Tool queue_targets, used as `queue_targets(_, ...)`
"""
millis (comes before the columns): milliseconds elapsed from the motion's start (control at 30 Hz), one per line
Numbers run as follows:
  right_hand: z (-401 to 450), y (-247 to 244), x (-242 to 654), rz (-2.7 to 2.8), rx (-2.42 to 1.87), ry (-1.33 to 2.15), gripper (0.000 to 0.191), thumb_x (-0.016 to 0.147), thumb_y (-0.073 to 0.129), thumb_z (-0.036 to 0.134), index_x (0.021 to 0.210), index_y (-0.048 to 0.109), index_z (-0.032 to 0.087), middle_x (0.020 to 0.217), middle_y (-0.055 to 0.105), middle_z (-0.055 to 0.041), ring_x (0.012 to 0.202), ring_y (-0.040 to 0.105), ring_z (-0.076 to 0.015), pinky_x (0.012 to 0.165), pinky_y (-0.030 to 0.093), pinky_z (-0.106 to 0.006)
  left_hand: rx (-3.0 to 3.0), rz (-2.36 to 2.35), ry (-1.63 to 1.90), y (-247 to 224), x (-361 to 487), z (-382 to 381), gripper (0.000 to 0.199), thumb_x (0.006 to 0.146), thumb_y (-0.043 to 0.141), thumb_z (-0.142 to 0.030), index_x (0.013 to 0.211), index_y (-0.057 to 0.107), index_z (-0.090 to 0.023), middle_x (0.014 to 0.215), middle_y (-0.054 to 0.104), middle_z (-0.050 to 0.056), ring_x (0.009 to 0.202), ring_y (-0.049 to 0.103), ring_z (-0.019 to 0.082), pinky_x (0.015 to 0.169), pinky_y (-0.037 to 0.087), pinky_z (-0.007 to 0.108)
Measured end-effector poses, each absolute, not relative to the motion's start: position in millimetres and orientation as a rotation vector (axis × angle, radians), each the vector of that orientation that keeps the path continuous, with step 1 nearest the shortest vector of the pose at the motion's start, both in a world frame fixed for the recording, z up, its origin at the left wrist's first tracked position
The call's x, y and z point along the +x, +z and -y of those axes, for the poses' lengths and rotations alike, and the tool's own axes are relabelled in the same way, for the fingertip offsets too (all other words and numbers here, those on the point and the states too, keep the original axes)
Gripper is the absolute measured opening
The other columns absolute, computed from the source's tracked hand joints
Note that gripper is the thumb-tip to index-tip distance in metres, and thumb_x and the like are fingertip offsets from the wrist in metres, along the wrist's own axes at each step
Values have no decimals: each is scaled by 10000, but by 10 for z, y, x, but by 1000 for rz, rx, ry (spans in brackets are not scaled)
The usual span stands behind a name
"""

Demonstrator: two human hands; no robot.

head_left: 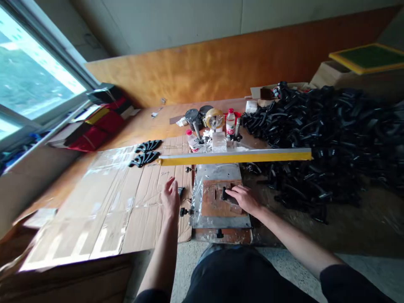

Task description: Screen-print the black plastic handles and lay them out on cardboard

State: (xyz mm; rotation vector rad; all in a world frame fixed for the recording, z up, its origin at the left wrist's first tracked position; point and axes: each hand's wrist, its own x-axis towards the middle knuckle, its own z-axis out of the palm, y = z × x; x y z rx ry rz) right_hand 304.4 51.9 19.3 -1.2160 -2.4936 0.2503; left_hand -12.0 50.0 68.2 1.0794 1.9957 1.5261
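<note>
My left hand (171, 198) is over the cardboard beside the metal jig, its fingers curled. A small black plastic part (181, 192) shows against its palm side, and the grip on it is partly hidden. My right hand (243, 197) reaches in from the right, thumb and fingers closed on another black plastic part (224, 194) lying on the jig's brown plate (210, 209). Around that plate is the grey metal base (217, 171) of the jig, with black knobs (184, 211) on its left side. A yellow-faced bar (235, 158) crosses above the base, beyond both hands.
A large heap of black curved parts (315, 126) covers the right of the table. Two small rows of black parts (144, 158) lie on the cardboard (110, 202) at left. Behind the bar stand a red-capped bottle (230, 122), a tape roll (214, 118) and a dark container (192, 118).
</note>
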Motion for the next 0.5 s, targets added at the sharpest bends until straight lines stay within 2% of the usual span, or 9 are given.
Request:
queue_targets(133, -640, 250, 2641, 2656, -1179, 182, 263, 946, 501, 218, 1121, 689, 274, 905, 640, -50, 899, 545, -189, 758, 421, -289, 1204, -1779, 1636, 1200, 87, -837, 328, 846, 581, -436, 1017, 676, -172, 980, 703, 63, 934, 640, 166, 870, 489, 299)
queue_targets(267, -725, 347, 2548, 2691, -1211, 230, 188, 922, 542, 257, 992, 713, 221, 979, 655, -81, 985, 559, -216, 819, 443, -321, 1241, -1491, 1718, 1691, 236, -1004, 340, 835, 593, -467, 945, 676, -157, 698, 617, -5, 630, 559, 97, 657, 484, 218)
queue_targets(333, -713, 341, 2476, 2626, -1187, 283, 271, 921, 551, 305, 1140, 677, 205, 1174, 643, -111, 1133, 542, -243, 933, 438, -367, 1268, -1360, 1655, 1863, 321, -1005, 378, 861, 551, -497, 940, 679, -150, 572, 523, -35, 517, 474, 85, 558, 449, 204)
queue_targets(400, -657, 294, 2388, 2604, -1092, 325, 474, 903, 582, 356, 1338, 554, 169, 1399, 522, -147, 1306, 447, -274, 1066, 371, -438, 1270, -1299, 1586, 1958, 395, -960, 431, 880, 508, -533, 913, 686, -142, 502, 454, -47, 470, 431, 88, 512, 424, 205)
queue_targets(467, -571, 233, 2348, 2656, -936, 396, 582, 868, 629, 395, 1383, 510, 152, 1464, 457, -153, 1373, 386, -289, 1128, 309, -492, 1249, -1314, 1544, 1970, 430, -880, 472, 879, 495, -563, 892, 696, -137, 523, 499, -27, 488, 463, 95, 507, 415, 209)
queue_targets(500, -528, 209, 2373, 2673, -871, 453, 537, 856, 645, 398, 1333, 565, 166, 1422, 511, -137, 1350, 427, -282, 1124, 325, -494, 1229, -1325, 1519, 1945, 426, -825, 486, 876, 492, -575, 897, 701, -137, 572, 553, -8, 524, 499, 101, 523, 421, 210)
